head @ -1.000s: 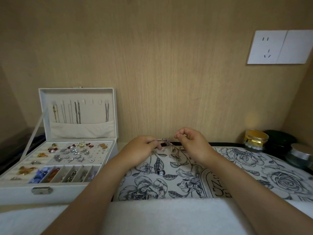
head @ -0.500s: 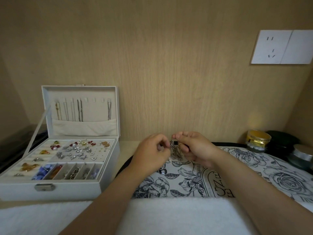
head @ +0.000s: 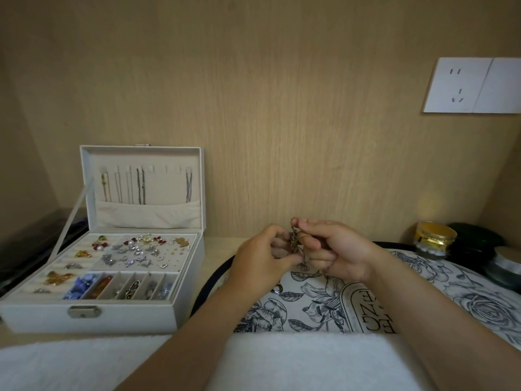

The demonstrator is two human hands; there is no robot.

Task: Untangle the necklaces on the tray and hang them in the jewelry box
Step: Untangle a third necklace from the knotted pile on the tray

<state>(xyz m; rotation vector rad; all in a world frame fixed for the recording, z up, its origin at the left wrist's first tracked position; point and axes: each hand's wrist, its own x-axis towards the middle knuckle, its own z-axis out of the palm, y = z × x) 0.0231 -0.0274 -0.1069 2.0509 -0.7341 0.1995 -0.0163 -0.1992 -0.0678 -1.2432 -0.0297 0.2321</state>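
Note:
A small tangle of necklaces [head: 294, 239], gold and dark chains bunched together, hangs between my two hands above the floral tray [head: 423, 280]. My left hand [head: 260, 261] pinches the tangle from the left. My right hand [head: 335, 249] pinches it from the right, with one chain end sticking up above its thumb. A small ring pendant [head: 277, 289] lies on the tray under my left wrist. The white jewelry box [head: 118, 249] stands open at the left, with several necklaces [head: 141, 186] hanging on the hooks inside its lid.
The box's lower trays hold earrings, pearls and brooches. A gold-lidded jar [head: 434, 238], a dark round case [head: 476, 241] and a silver-lidded jar [head: 504, 266] stand at the right by the wooden wall. A white towel [head: 253, 362] lies along the near edge. A wall socket [head: 462, 88] sits upper right.
My hands have come closer together and risen a little. The chain that was stretched between them is now bunched into a tangle held upright.

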